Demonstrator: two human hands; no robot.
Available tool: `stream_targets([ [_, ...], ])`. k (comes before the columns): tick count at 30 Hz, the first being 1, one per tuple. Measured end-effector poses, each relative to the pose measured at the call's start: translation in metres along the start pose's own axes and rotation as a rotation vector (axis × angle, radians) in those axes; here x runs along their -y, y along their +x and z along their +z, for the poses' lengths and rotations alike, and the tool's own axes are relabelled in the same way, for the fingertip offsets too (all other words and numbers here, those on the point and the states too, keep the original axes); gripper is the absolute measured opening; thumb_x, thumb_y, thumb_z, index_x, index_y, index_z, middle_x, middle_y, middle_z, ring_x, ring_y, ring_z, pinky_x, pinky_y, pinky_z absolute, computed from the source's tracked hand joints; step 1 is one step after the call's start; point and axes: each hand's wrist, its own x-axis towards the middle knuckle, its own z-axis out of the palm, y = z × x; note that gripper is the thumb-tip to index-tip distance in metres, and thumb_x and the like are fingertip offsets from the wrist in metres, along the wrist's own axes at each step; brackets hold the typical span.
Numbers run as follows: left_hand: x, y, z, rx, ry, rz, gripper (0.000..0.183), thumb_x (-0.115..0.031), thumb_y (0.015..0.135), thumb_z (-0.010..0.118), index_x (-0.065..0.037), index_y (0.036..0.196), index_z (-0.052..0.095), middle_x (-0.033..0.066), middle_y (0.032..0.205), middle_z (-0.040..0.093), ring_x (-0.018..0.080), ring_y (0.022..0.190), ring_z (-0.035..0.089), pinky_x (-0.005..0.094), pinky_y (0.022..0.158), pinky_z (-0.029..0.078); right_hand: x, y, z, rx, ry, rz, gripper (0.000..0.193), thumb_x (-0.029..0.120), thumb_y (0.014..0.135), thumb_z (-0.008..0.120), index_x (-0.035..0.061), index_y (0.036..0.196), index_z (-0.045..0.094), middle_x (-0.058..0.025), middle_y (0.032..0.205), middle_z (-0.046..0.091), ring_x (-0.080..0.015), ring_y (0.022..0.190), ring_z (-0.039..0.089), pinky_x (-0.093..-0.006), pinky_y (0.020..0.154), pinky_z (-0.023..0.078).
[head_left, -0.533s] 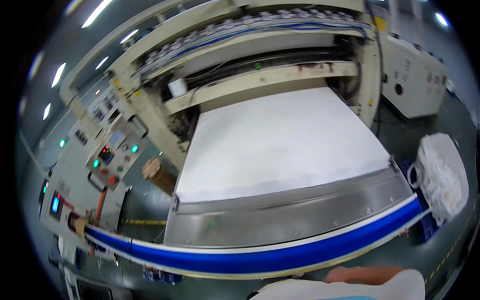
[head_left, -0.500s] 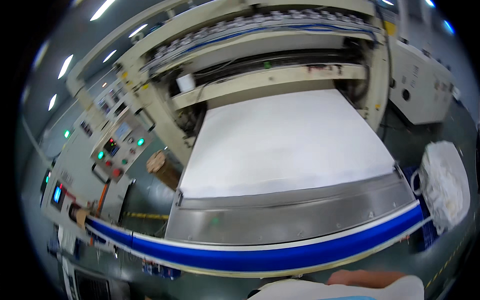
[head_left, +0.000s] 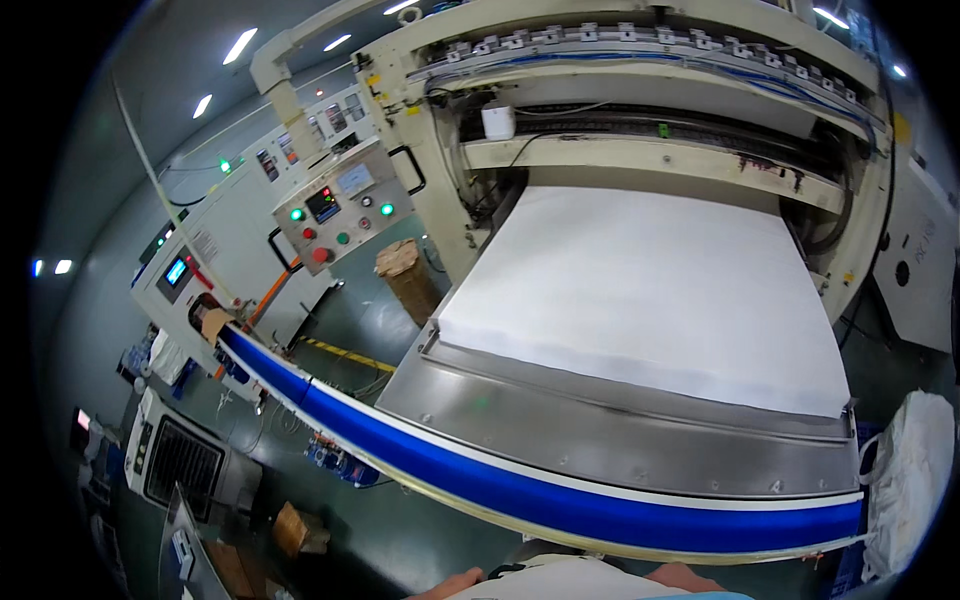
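Observation:
A small part of my left hand (head_left: 452, 584) shows at the lower edge, beside my pale clothing. A bit of my right hand or forearm (head_left: 686, 577) shows on the other side of my body. The fingers of both are hidden, and nothing held can be made out. Both are close to the near side of a long blue conveyor belt (head_left: 480, 487). Beyond the belt, a bare steel plate (head_left: 620, 432) slopes up to a wide white sheet (head_left: 660, 290), which lies flat and runs back under a large cream machine frame (head_left: 640, 162).
A control panel (head_left: 340, 212) with lit buttons hangs at the left. Near it stands a brown cardboard roll (head_left: 410, 285). A white sack (head_left: 912, 480) is at the belt's right end. An air cooler (head_left: 185, 460) and a cardboard box (head_left: 300, 530) stand at the lower left.
My view has turned to the left, so the machine sits farther right. My left hand has come into sight at the lower edge, and less of my right arm shows.

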Motion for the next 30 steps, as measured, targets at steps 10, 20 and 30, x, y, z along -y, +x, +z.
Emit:
stream_targets([
  [10, 0.014, -0.003, 0.003, 0.043, -0.142, 0.051, 0.048, -0.023, 0.081, 0.066, -0.007, 0.122, 0.045, 0.0063, 0.101, 0.059, 0.0142, 0.092, 0.055, 0.0289, 0.082, 0.044, -0.016, 0.026, -0.006, -0.06, -0.018, -0.359, 0.03, 0.037, 0.084, 0.047, 0.0197, 0.104, 0.062, -0.0133, 0.089, 0.064, -0.0343, 0.084, 0.061, -0.045, 0.069, 0.046],
  [20, -0.009, -0.009, 0.05, -0.111, 0.026, 0.142, 0.06, -0.024, 0.081, 0.065, -0.007, 0.13, 0.037, 0.0048, 0.1, 0.057, 0.0138, 0.092, 0.054, 0.0297, 0.08, 0.043, 0.0, 0.041, -0.008, -0.241, -0.198, -0.309, 0.018, 0.029, 0.084, 0.047, 0.0171, 0.09, 0.059, -0.0098, 0.075, 0.062, -0.0325, 0.074, 0.062, -0.0451, 0.06, 0.046],
  [30, -0.132, -0.02, 0.122, -0.466, 0.7, -0.418, 0.065, -0.039, 0.076, 0.064, -0.014, 0.13, 0.04, 0.0086, 0.101, 0.061, 0.0243, 0.099, 0.057, 0.0346, 0.084, 0.044, -0.011, 0.05, -0.003, -0.278, -0.104, -0.382, 0.016, 0.029, 0.083, 0.048, 0.017, 0.091, 0.056, -0.0124, 0.078, 0.061, -0.0338, 0.075, 0.061, -0.0458, 0.059, 0.046],
])
